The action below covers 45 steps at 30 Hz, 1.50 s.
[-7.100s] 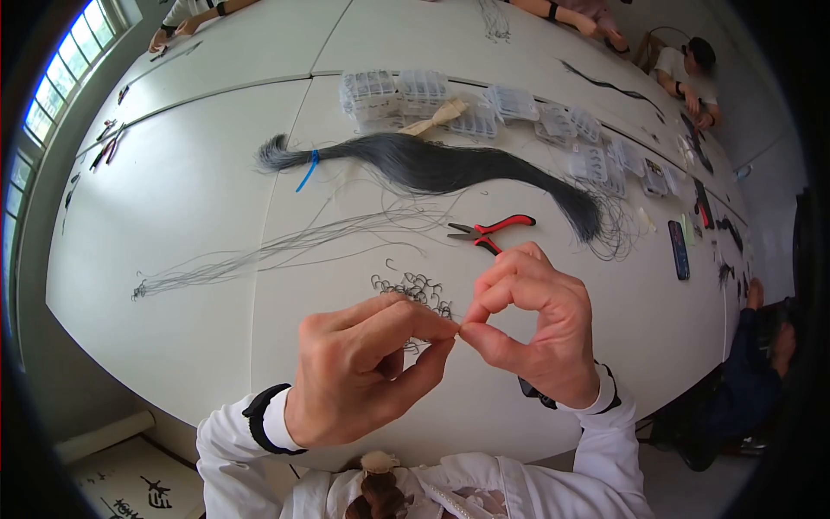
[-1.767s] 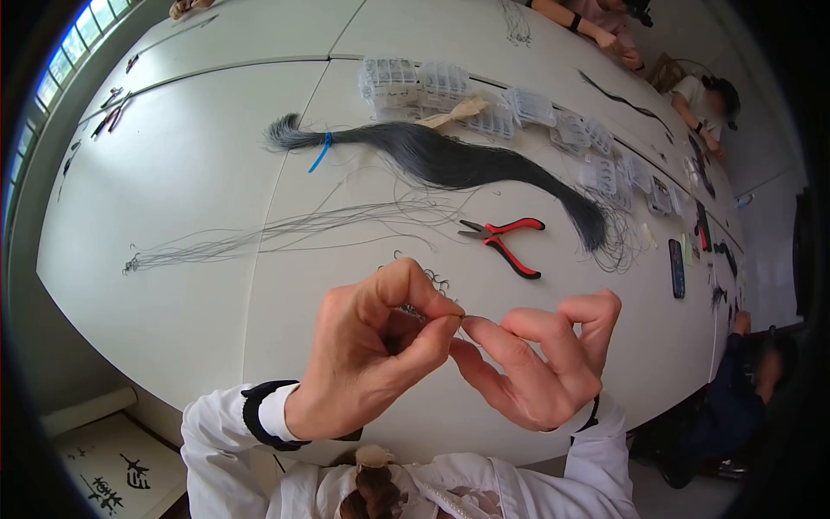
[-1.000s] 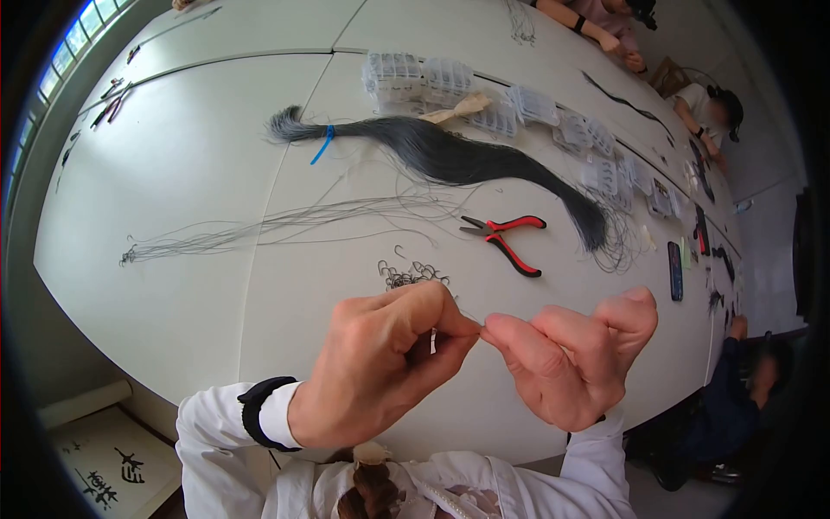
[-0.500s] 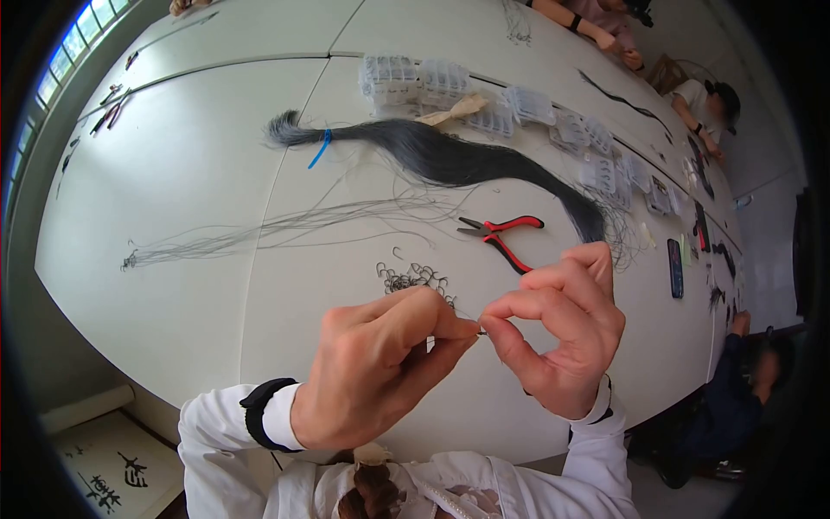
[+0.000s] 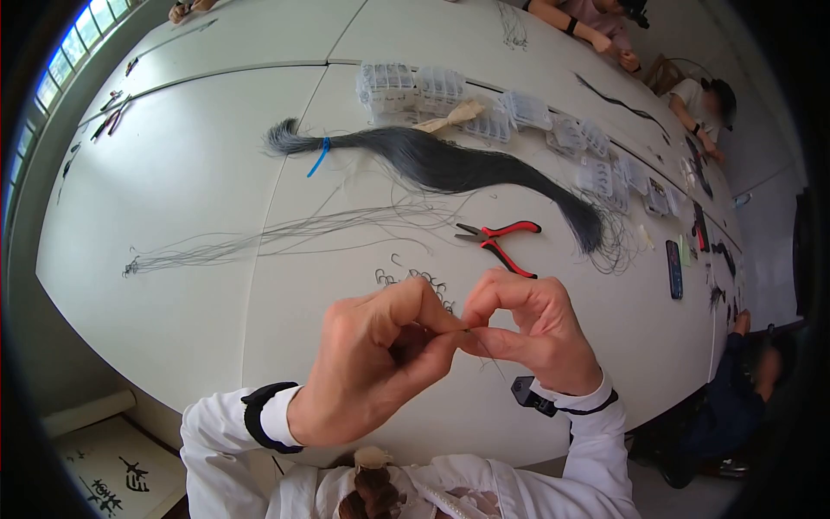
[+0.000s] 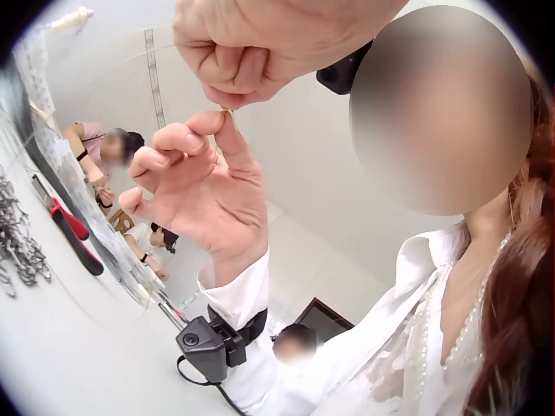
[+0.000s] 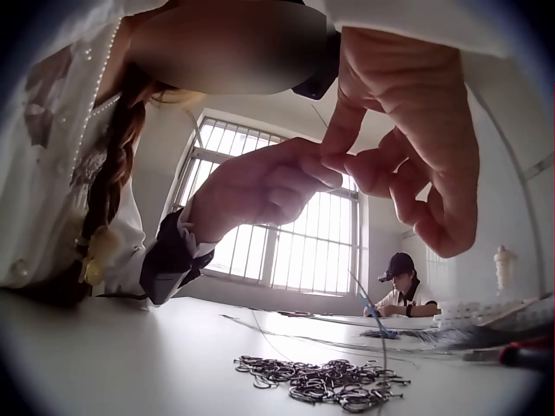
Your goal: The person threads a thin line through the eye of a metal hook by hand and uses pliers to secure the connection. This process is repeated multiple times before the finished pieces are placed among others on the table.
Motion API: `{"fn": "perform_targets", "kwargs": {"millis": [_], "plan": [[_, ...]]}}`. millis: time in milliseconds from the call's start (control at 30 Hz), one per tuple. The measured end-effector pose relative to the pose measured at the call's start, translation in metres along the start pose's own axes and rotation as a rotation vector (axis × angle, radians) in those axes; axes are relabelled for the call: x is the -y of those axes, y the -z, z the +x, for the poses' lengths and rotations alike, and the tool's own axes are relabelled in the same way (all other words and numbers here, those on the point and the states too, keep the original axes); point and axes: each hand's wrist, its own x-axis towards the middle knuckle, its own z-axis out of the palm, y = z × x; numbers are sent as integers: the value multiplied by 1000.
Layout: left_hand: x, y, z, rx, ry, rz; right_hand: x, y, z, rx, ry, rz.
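Observation:
My left hand (image 5: 372,363) pinches a small dark fishhook between thumb and forefinger; the fingertips hide most of it. Right against those fingertips, my right hand (image 5: 536,333) pinches a thin fishing line (image 5: 491,356) with thumb and forefinger, and the line trails down toward the right wrist. In the left wrist view the right hand's (image 6: 199,191) other fingers are loosely bent. Just beyond the hands lies a heap of dark fishhooks (image 7: 316,381), partly covered by the left hand in the head view.
Red-handled pliers (image 5: 501,233) lie behind the right hand. Further back are a dark bundle of line (image 5: 450,164) with a blue tie and several clear plastic boxes (image 5: 385,86). Long strands with hooks (image 5: 259,238) stretch left. A phone (image 5: 674,270) lies right. Other people sit around the table.
Since half a second ago, the right hand has shifted slightly left and turned, its fingers folding closer to the left fingertips. A trailing line now shows below them. The left hand moved slightly left.

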Motion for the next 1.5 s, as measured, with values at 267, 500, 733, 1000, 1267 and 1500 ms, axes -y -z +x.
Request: {"fn": "perform_targets", "kwargs": {"millis": [267,500,733,1000,1267,1500], "plan": [[13,1,4,-125,-91,81,-1,-20,-10,-323,510,-783],[7,-2,2,-149,-162,217,-2,-28,-23,-513,919,-1516],[8,-2,3,-167,-236,294,-14,-35,-25,-665,1032,-1613],[7,-2,1,-147,-327,287,11,-19,-26,-515,845,-1022],[8,-2,2,-109,-437,447,6,-5,-4,-226,373,-402],[8,-4,0,-129,-591,691,4,-4,-4,-191,352,-366]]}}
